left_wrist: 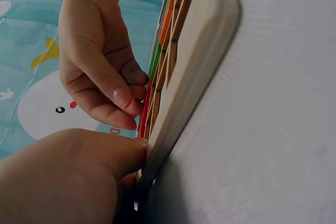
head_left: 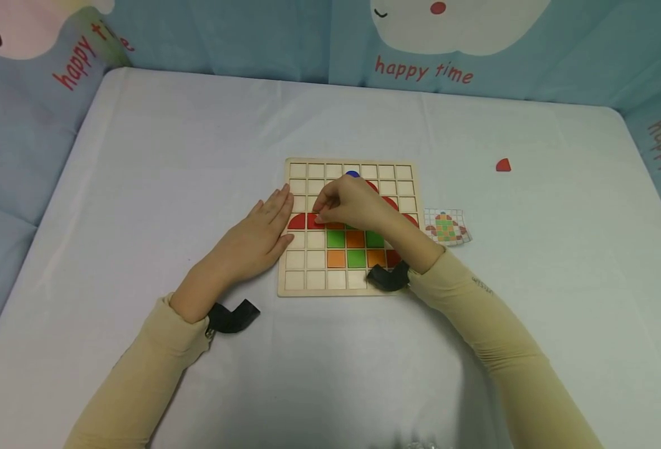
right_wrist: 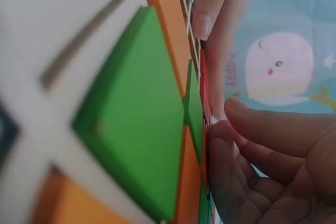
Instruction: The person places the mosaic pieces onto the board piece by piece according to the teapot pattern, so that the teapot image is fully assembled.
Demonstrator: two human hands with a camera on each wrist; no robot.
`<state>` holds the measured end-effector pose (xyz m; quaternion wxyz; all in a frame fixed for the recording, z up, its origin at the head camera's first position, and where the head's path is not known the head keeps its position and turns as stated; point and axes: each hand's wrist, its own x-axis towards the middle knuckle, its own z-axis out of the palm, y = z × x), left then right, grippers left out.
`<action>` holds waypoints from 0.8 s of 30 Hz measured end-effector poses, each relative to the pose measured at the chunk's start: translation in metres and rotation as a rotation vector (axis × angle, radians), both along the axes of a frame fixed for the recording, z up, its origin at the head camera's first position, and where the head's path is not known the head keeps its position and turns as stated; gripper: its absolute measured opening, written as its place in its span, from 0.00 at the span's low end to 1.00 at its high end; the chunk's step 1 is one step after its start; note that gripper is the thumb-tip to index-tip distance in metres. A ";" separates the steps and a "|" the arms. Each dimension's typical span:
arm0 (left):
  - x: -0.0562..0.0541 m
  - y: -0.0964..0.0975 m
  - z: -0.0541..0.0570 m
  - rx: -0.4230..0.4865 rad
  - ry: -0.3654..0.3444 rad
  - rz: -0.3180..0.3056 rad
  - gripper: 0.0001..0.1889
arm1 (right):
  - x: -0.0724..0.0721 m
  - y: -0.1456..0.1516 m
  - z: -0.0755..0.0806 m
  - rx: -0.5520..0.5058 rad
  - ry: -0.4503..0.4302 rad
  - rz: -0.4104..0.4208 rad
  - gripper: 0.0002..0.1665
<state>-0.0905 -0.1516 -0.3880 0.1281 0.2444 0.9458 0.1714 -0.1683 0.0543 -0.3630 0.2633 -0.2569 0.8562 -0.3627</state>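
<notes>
A wooden grid board (head_left: 297,288) lies flat, with red, orange, green and blue tiles in several cells. My left hand (head_left: 254,240) rests along its left edge, fingers extended and thumb against the rim. Over the middle of the board, my right hand (head_left: 353,202) bends its fingers down, fingertips at a red square tile (head_left: 312,221) that lies flat in its cell. A red quarter-round tile (head_left: 297,222) sits just left of that one. In the right wrist view, a green square tile (right_wrist: 136,119) stands out close up. My right forearm hides part of the board's right side.
A small printed pattern card (head_left: 447,226) lies right of the board. Farther right and back is a loose red quarter-round tile (head_left: 503,165). The white table (head_left: 156,143) meets a blue printed curtain (head_left: 285,43) at the back.
</notes>
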 end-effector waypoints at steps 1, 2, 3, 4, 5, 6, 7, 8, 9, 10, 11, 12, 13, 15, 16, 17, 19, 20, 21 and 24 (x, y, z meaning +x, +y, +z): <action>0.000 0.000 0.000 0.002 0.001 0.002 0.33 | 0.000 0.000 0.000 -0.002 -0.002 0.002 0.04; 0.000 0.000 0.000 0.003 0.003 0.003 0.33 | 0.000 0.000 0.000 -0.005 -0.003 0.003 0.04; 0.000 0.000 0.000 0.003 0.002 0.003 0.33 | 0.000 0.000 0.000 -0.008 -0.004 0.005 0.04; 0.000 0.000 0.000 0.001 0.002 0.004 0.33 | 0.000 0.000 0.000 -0.011 -0.003 0.007 0.04; 0.000 0.000 0.000 0.000 0.002 0.004 0.33 | 0.000 0.001 0.000 -0.016 -0.003 0.010 0.04; 0.000 0.000 0.000 0.002 0.002 0.003 0.33 | 0.000 0.001 0.000 -0.020 -0.002 0.011 0.04; 0.000 0.000 0.000 0.001 0.002 0.004 0.33 | 0.000 0.001 0.000 -0.023 -0.006 0.011 0.04; 0.001 0.000 0.000 0.002 0.002 0.004 0.33 | -0.001 0.001 0.000 -0.028 -0.009 0.011 0.04; 0.000 0.000 0.000 0.001 0.003 0.004 0.32 | -0.001 0.002 0.000 -0.032 -0.012 0.011 0.04; 0.001 0.000 0.000 0.001 0.003 0.004 0.32 | -0.001 0.003 0.000 -0.033 -0.016 0.009 0.04; 0.001 0.000 0.000 0.003 0.002 0.003 0.32 | -0.002 0.004 0.001 -0.033 -0.022 0.007 0.05; 0.001 0.000 0.000 0.002 0.001 0.006 0.33 | -0.003 0.005 0.001 -0.037 -0.030 0.002 0.05; 0.001 0.000 0.000 0.000 0.001 0.008 0.33 | -0.003 0.006 0.002 -0.045 -0.036 -0.005 0.06; 0.001 0.000 0.000 -0.001 -0.001 0.010 0.33 | -0.005 0.011 0.003 -0.068 -0.050 -0.028 0.06; 0.001 0.000 0.000 -0.002 -0.003 0.012 0.33 | -0.006 0.013 0.004 -0.081 -0.058 -0.042 0.06; 0.001 0.000 0.000 -0.004 -0.003 0.013 0.33 | -0.007 0.016 0.005 -0.096 -0.064 -0.057 0.07; 0.001 0.000 0.000 -0.005 -0.001 0.011 0.33 | -0.009 0.024 0.007 -0.127 -0.077 -0.089 0.07; 0.001 0.000 0.000 -0.006 -0.001 0.010 0.33 | -0.010 0.028 0.008 -0.135 -0.084 -0.107 0.08; 0.001 0.000 0.000 -0.006 -0.001 0.008 0.33 | -0.010 0.032 0.008 -0.144 -0.091 -0.126 0.08; 0.000 0.001 0.000 -0.006 -0.003 0.001 0.33 | -0.013 0.048 0.011 -0.151 -0.092 -0.195 0.09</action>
